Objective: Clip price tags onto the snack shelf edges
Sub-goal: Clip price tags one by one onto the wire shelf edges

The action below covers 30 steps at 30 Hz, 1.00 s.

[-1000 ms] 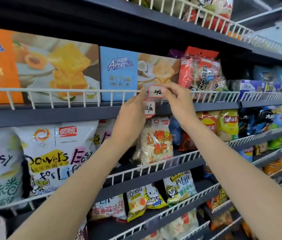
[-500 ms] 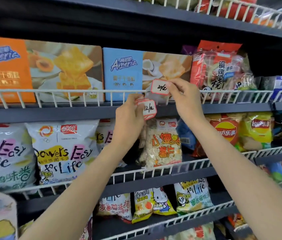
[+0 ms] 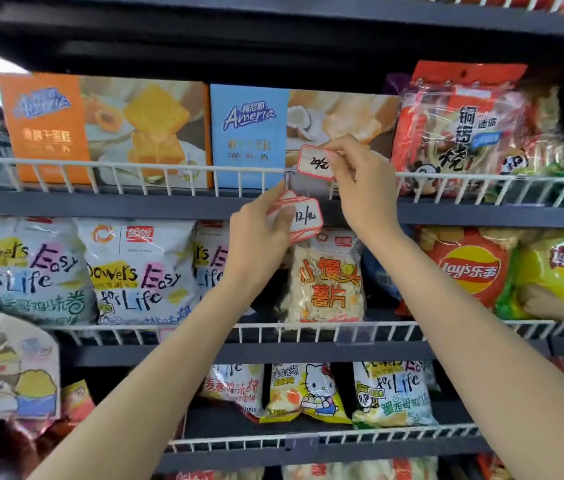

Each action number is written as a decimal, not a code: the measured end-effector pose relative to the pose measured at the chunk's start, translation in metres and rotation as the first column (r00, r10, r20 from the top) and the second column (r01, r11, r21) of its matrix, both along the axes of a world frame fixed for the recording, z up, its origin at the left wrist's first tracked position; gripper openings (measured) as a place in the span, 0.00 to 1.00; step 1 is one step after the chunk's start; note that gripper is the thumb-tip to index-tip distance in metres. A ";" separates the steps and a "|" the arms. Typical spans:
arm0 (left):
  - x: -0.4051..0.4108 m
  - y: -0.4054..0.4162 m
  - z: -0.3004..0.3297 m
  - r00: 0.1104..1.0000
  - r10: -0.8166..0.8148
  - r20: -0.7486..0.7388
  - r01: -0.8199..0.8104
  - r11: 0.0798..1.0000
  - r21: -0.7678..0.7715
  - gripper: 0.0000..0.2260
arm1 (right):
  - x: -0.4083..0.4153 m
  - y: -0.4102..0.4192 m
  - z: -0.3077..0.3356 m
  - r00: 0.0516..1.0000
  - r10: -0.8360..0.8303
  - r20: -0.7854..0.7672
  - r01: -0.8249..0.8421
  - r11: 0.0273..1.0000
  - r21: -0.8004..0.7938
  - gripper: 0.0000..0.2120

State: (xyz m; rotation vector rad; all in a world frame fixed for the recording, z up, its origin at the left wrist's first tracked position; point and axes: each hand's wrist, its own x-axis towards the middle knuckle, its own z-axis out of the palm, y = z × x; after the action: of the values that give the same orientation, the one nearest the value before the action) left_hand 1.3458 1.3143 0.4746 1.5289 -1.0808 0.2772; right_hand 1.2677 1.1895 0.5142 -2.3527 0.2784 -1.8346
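The right hand [image 3: 360, 188] is raised to the white wire rail [image 3: 135, 165] along the front edge of the upper snack shelf [image 3: 100, 204]; its fingers [image 3: 337, 147] are curled and pinch the right end of a red-bordered price tag [image 3: 313, 163] marked in handwriting, which sits at the rail's top wire, in front of the blue Ameria box [image 3: 249, 133]; whether its clip already grips the wire cannot be told. The left hand [image 3: 260, 237] is just below, at the dark front edge of the same shelf; its thumb and fingers are closed round a small stack of price tags [image 3: 303, 218], the front one handwritten and tilted a little. A small clip [image 3: 288, 174] hangs on the rail just left of the upper tag. The orange Ameria box [image 3: 100, 129] stands left of the blue one; a red noodle bag [image 3: 464, 129] stands to the right; on the shelf beneath, behind the left hand's stack, stands a bag of potato chips [image 3: 325, 282], with Lay's bags [image 3: 471, 268] towards the right end.
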 end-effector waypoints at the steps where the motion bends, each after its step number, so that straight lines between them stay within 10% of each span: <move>1: 0.002 0.002 0.000 1.000 0.000 0.011 0.000 1.000 0.005 0.17 | 0.001 0.001 0.001 1.000 -0.021 -0.002 0.021 1.000 -0.005 0.09; 21: 0.034 0.020 0.021 0.965 -0.066 0.256 0.000 0.969 0.249 0.15 | 0.004 0.009 -0.009 0.978 -0.206 0.019 0.206 0.959 -0.195 0.05; 30: 0.040 0.019 0.020 0.955 -0.102 0.279 0.032 0.969 0.243 0.16 | 0.012 0.016 -0.011 0.980 -0.200 0.000 0.200 0.980 0.016 0.06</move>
State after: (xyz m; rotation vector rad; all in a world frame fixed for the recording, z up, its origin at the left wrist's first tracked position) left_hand 1.3860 1.3332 0.4948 1.6940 -1.4377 0.3428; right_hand 1.2795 1.2059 0.5035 -2.3897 0.5458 -1.9099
